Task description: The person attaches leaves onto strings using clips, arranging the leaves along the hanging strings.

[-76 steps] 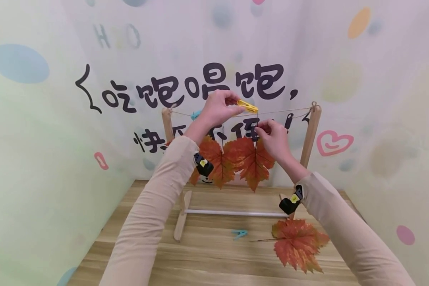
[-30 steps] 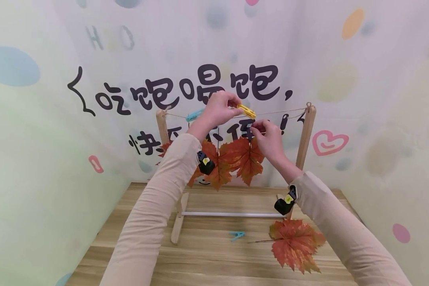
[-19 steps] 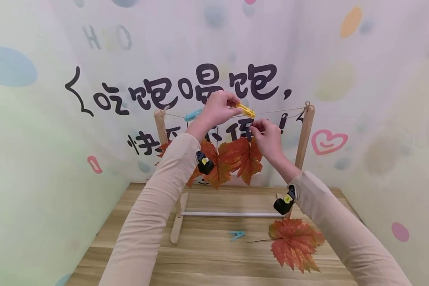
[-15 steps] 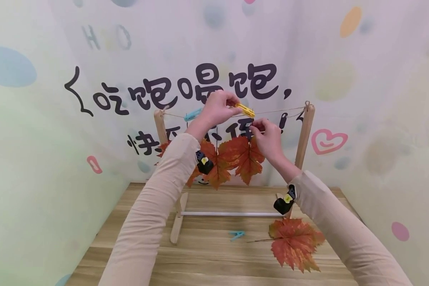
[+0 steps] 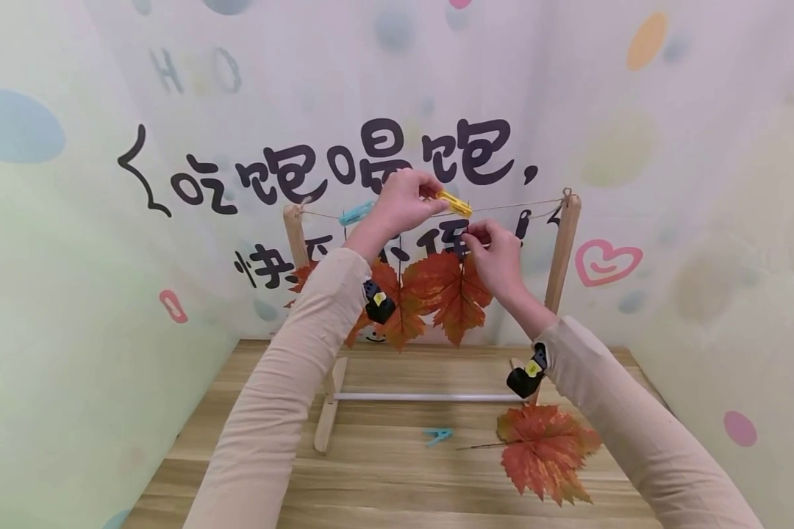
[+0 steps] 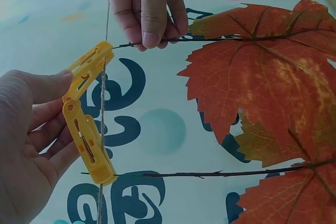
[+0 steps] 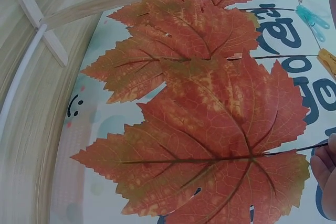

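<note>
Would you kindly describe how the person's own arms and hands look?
Both sleeves are long, creased and plain beige. A small black device with a yellow label sits at each wrist. The left hand and right hand are gloveless.

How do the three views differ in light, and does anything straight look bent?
Head view: bright, even light, the thin white rod nearly straight; right wrist view: that rod bows, probably lens distortion, while the nearest red-orange lobed leaf shows clear veins; left wrist view: dimmer, cooler, yet the yellow plastic clothespins look sharp.
</note>
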Tool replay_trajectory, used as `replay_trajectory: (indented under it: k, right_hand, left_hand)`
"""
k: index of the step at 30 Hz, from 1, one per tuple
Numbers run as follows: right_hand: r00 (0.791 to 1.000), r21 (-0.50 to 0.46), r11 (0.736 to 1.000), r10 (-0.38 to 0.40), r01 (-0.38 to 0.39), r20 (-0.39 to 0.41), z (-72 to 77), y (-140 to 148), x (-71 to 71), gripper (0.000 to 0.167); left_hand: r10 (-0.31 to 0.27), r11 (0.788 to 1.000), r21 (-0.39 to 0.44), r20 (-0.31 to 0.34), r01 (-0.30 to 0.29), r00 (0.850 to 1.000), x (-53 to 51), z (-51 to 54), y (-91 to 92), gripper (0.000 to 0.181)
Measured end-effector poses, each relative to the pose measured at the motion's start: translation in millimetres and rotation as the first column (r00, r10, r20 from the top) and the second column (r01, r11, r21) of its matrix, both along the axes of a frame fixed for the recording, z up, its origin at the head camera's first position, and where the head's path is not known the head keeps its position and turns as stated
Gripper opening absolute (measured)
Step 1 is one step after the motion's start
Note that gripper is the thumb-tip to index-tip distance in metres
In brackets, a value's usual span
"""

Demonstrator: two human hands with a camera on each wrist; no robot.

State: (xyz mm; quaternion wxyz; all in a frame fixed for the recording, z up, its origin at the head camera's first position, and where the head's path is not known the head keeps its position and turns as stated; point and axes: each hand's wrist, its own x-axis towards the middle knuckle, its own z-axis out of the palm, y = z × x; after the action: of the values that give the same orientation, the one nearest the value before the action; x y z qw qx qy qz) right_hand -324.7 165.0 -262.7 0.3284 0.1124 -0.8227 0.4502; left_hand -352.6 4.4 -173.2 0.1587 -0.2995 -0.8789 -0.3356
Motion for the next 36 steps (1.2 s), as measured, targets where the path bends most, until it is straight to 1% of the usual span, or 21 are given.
replay_trajectory:
  k: [5,15,20,29,33,36]
  right_hand:
    - [1.000,-0.004,1.000,0.010,-0.010,-0.001,-0.6,1,-0.2,0.015]
    - [1.000,-0.013,1.000,0.023,-0.022,0.016,-0.9,2,1.0,0.018]
    - [0.999,-0.006,1.000,0.024,-0.024,0.023,-1.9,4,0.3,0.018]
    - [0.999,-0.013,0.999,0.040,-0.039,0.022,-3.0,5,2.6,0.019]
    - [0.999,-0.013,0.999,0.042,-0.042,0.029,-3.7,8,4.9,0.020]
    - [0.999,0.001,0.999,0.036,-0.036,0.013,-4.1,12,6.4,0.021]
  left_hand:
    - [0.011,1.000,-0.012,0.009,-0.011,1.000,0.4,-0.6,-0.1,0.024]
    - [-0.016,1.000,-0.002,0.024,0.016,1.000,1.0,-6.3,-5.5,0.030]
    - [-0.017,1.000,-0.014,0.028,0.017,0.999,1.7,-7.1,-5.2,0.035]
    - [0.010,0.998,-0.059,-0.023,-0.011,1.000,4.3,-5.1,-5.5,0.042]
    - [0.012,0.998,-0.055,-0.074,-0.016,0.997,7.6,-3.3,-8.2,0.042]
    - [0.013,0.999,-0.034,-0.121,-0.017,0.993,9.9,-2.0,-11.1,0.043]
